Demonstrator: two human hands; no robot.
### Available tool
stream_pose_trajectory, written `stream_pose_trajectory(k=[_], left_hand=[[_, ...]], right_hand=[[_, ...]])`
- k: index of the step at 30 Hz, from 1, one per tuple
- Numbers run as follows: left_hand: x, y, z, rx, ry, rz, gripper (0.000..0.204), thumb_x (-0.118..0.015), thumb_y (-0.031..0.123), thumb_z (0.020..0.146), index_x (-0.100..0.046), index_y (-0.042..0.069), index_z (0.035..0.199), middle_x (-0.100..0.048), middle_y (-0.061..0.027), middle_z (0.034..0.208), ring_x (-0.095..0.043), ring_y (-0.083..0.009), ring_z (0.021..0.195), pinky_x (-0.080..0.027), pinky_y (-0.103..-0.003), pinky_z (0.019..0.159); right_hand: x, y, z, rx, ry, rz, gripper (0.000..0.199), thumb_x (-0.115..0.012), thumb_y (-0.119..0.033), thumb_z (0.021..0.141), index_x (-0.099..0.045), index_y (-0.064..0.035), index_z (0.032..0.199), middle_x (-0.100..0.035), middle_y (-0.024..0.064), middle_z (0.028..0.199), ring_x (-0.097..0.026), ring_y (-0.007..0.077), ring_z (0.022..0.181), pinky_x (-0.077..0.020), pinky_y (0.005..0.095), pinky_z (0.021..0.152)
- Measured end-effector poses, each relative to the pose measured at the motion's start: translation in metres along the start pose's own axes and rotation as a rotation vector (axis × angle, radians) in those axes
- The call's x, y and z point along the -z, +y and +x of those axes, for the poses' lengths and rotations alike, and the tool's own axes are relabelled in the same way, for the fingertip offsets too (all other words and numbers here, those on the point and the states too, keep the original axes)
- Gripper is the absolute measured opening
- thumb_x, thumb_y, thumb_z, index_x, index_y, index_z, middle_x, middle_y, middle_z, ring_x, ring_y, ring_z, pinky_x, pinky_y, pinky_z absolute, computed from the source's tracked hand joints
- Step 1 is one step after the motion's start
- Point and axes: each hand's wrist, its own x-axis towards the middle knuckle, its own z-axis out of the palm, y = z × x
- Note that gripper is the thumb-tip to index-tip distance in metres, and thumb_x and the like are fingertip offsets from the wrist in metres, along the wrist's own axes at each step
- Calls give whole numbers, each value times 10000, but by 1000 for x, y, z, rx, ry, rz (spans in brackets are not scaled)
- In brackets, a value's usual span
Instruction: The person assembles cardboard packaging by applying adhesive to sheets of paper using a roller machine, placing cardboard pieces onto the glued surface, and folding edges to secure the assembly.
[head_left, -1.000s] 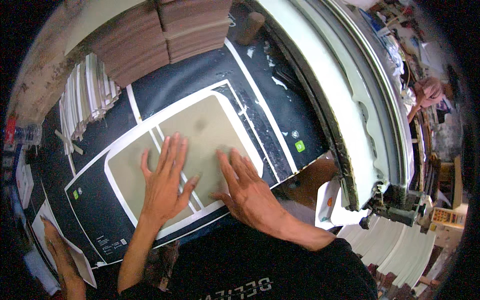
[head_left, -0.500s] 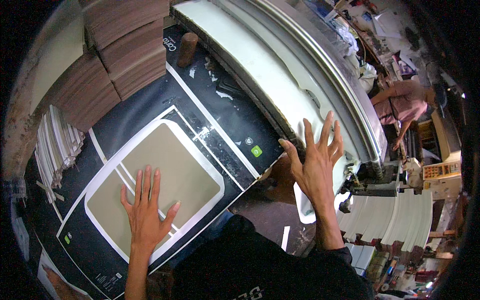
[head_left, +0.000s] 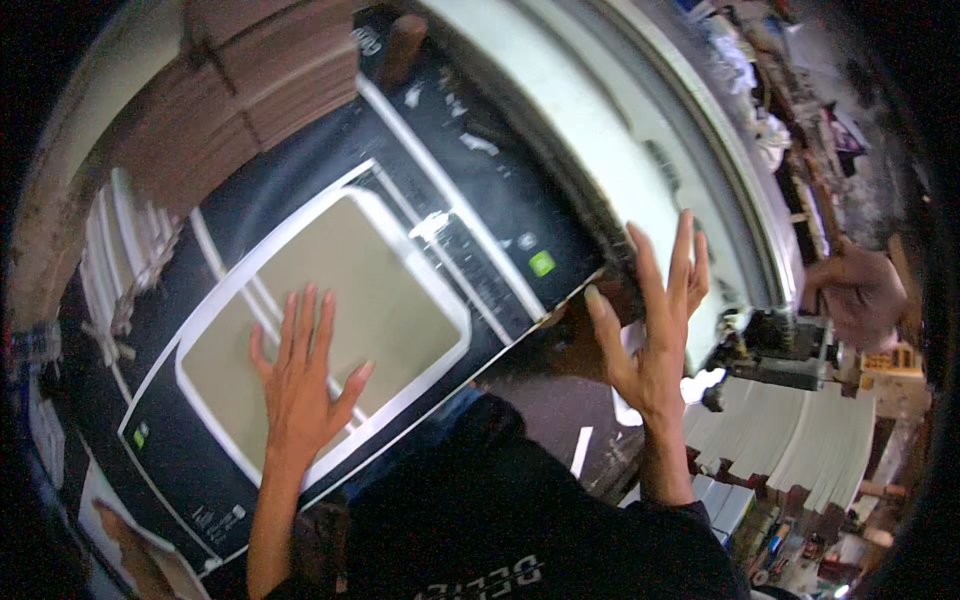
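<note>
My left hand lies flat, fingers spread, on a beige panel with rounded corners, a broad white border and white stripes across it. The panel rests on a dark printed board on the work surface. My right hand has its fingers apart and holds nothing; it is over the near end of a long white machine bed. Whether its fingertips touch the bed I cannot tell. Partly behind my right wrist shows a white rounded piece.
Tall stacks of brown-edged sheets stand at the far left, with a pile of pale strips nearer. A brown peg rises by the bed. At right are stacked pale sheets and a person in the background.
The whole view has shifted and blurred, with the board and panel appearing slightly farther right. My left hand stays flat on the panel; my right hand stays open near the bed.
</note>
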Motion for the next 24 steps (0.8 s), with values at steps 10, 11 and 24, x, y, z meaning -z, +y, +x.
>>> stream_pose_trajectory(k=[10,11,24], left_hand=[[-1,2,4,-12,13,-5,825,-537,560,968,-281,105,1607,-246,-137,1672,-211,-310,1547,-58,-640,1180],[-1,2,4,-11,10,0,824,-536,558,969,-280,105,1608,-246,-136,1672,-210,-310,1548,-58,-638,1180],[-3,3,7,-4,1,1,833,-538,569,962,-284,107,1607,-236,-138,1676,-215,-310,1548,-59,-645,1180]], right_hand=[[-69,-33,-80,159,-428,178,591,-612,-359,970,-465,-205,1521,-61,287,1668,-99,513,1494,-130,609,1194],[-72,-33,-81,170,-431,164,584,-593,-377,981,-460,-208,1524,-65,287,1666,-103,513,1491,-129,614,1192],[-78,-37,-90,203,-410,89,558,-569,-475,990,-497,-282,1509,-59,273,1674,-55,499,1506,-70,610,1193]])
